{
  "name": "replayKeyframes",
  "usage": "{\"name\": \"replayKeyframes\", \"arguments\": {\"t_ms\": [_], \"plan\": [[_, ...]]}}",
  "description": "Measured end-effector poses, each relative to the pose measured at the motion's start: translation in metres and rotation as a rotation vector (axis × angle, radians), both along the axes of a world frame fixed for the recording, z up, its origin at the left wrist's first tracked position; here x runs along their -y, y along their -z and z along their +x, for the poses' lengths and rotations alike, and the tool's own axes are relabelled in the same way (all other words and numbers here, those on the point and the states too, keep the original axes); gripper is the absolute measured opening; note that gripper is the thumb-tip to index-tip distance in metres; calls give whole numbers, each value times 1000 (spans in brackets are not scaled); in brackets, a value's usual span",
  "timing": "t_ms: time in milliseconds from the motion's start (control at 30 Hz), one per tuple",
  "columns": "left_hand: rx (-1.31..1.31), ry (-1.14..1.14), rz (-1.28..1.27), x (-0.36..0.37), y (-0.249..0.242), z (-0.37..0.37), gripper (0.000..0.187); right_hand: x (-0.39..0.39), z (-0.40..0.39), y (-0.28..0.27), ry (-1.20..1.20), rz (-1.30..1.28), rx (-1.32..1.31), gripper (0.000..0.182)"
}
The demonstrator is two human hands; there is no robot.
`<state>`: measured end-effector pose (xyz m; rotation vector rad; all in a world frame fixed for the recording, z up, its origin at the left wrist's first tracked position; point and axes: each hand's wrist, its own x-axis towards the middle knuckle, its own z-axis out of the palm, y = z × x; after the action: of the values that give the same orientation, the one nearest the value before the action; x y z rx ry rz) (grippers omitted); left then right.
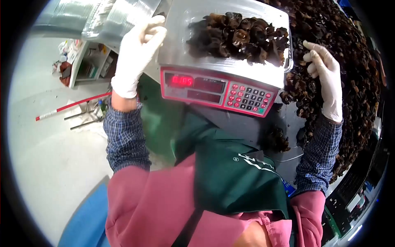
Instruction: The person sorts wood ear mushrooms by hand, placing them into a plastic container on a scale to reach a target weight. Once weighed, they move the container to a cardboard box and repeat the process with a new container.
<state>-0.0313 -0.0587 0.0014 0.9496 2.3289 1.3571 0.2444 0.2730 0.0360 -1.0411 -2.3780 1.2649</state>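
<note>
Though apart, two hands (140, 49) (329, 76), one scale (225, 88).

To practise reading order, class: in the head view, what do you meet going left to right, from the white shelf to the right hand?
White shelf → left gloved hand → scale's lit red display → scale's keypad → right gloved hand.

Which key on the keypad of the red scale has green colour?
The lower-right corner key of the keypad; the others look red or black.
</note>
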Motion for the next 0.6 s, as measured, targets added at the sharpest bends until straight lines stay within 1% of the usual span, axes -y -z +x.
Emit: {"name": "replayKeyframes", "arguments": {"t_ms": [67, 100, 133, 200, 233, 267, 300, 333, 367, 400, 467, 500, 533, 600], "plan": [[130, 47, -13, -4, -1, 8, 39, 9, 3, 5, -28, -106, 41, 31], [158, 31, -50, -9, -1, 15, 37, 16, 0, 8, -34, -192, 21, 34], [242, 15, -68, -16, -4, 22, 34, 21, -3, 15, -20, -232, 14, 32], [222, 109, -75, -20, 7, 26, 32, 35, -10, 15, -35, -317, -24, 26], [210, 87, -57, -24, 13, 29, 31, 39, -14, 17, 5, -259, -3, 19], [356, 101, 120, -24, 24, 27, 29, 36, -10, 24, 5, -307, -67, 15], [350, 58, 149, -28, 21, 31, 27, 36, -13, 24, 23, -341, -83, 12], [149, 72, 15, -27, 14, 28, 27, 36, -15, 23, 38, -337, -94, 10], [391, 20, 144, -27, 16, 19, 28, 40, -19, 11, 48, -377, -115, 10], [478, -28, 197, -27, 13, 10, 30, 42, -27, 0, 51, -421, -126, 9], [189, 31, 95, -38, -8, -5, 29, 30, -40, -1, 24, -389, -161, 8], [131, 41, 97, -44, -16, -16, 30, 24, -50, -2, -12, -358, -245, 8], [75, 16, 26, -53, -26, -26, 29, 16, -60, -7, -18, -306, -220, 10], [111, 8, 165, -75, -36, -53, 28, -4, -85, -13, -65, -357, -300, 12]]}}
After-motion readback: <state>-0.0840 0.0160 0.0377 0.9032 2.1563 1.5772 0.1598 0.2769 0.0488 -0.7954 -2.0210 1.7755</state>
